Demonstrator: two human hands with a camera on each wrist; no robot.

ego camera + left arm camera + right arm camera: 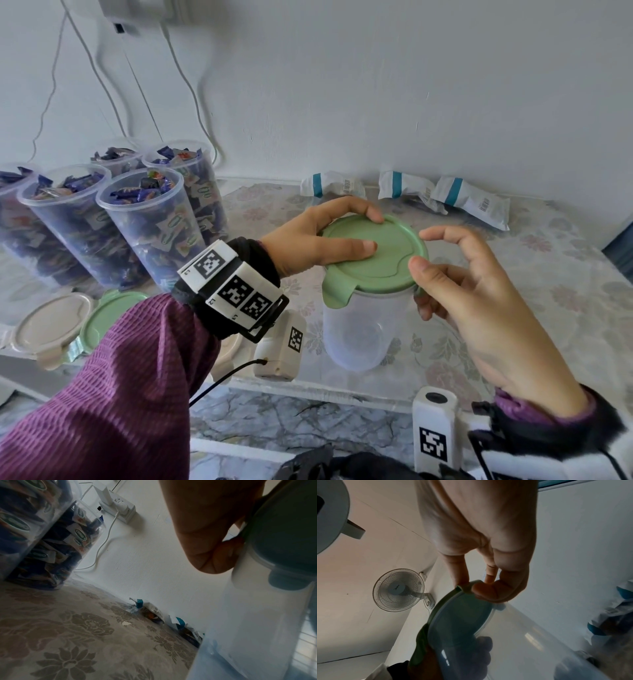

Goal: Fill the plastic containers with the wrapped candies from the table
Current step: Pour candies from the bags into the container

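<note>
left hand gripping green lid, right hand pinching its rim

Table: wearing a floral cloth.
Left: filled containers standing, lids lying.
Centre: lidded container standing.
Back: packets lying.

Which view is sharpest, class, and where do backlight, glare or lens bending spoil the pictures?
Head view: evenly lit, sharp on the green lid; wide-angle bending tilts the filled containers. Left wrist view: the left hand is blurred and dark against the bright wall. Right wrist view: the right hand is soft; glare streaks the empty container.
</note>
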